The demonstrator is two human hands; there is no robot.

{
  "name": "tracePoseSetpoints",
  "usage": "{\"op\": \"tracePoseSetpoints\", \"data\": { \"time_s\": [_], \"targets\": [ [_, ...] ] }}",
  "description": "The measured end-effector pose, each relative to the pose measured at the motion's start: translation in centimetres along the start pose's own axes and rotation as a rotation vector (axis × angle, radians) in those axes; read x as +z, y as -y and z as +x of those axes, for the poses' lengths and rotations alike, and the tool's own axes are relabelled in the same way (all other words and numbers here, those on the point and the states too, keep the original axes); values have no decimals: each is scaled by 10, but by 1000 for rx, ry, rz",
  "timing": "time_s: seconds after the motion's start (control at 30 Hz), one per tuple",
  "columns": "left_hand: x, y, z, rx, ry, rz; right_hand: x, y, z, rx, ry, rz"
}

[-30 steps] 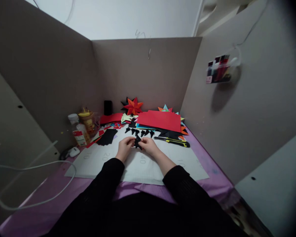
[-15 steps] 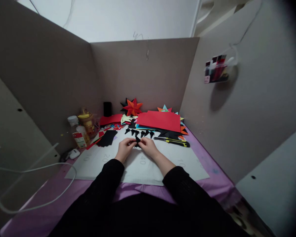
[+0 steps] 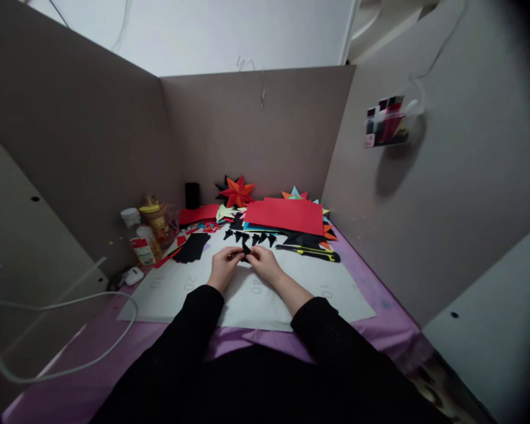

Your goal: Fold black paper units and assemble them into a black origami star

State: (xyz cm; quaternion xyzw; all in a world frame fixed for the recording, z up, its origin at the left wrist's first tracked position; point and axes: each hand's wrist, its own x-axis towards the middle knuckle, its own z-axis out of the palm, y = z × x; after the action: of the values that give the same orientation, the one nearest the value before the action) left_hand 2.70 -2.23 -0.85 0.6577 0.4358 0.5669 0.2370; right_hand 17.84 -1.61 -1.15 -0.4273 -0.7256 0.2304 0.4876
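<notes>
Between my two hands is a small folded black paper piece (image 3: 246,249), held over the middle of the white sheet. My left hand (image 3: 225,262) pinches its left side with fingers closed. On the other side my right hand (image 3: 264,260) grips it the same way, and both sets of fingertips nearly meet. Just beyond them lies a row of several small folded black paper pieces (image 3: 256,238). Part of the held piece is hidden by my fingers. A black stack of paper strips (image 3: 192,247) lies left of my left hand.
Right of my hands lies a yellow and black utility knife (image 3: 309,252). Red paper sheets (image 3: 287,215) are stacked behind, near a red-orange paper star (image 3: 239,191). Bottles (image 3: 142,238) stand at the left. A white cable (image 3: 135,306) loops over the purple cloth (image 3: 380,330).
Both hands stay almost in place, still pinching the black paper piece. The view has shifted very slightly.
</notes>
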Motion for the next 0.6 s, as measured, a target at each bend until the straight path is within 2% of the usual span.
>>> {"op": "tracePoseSetpoints", "data": {
  "time_s": [0.27,0.43,0.5,0.6],
  "targets": [
    [1,-3,1,-35,65,7,1,-6,1,-53,-42,-23],
    [1,-3,1,-161,80,59,3,-5,-1,-77,-23,-69],
    [0,-3,1,-171,98,104,5,-4,-1,-62,0,-72],
    [0,-4,1,-196,95,135,7,-3,-2,46,24,23]
  ]
}}
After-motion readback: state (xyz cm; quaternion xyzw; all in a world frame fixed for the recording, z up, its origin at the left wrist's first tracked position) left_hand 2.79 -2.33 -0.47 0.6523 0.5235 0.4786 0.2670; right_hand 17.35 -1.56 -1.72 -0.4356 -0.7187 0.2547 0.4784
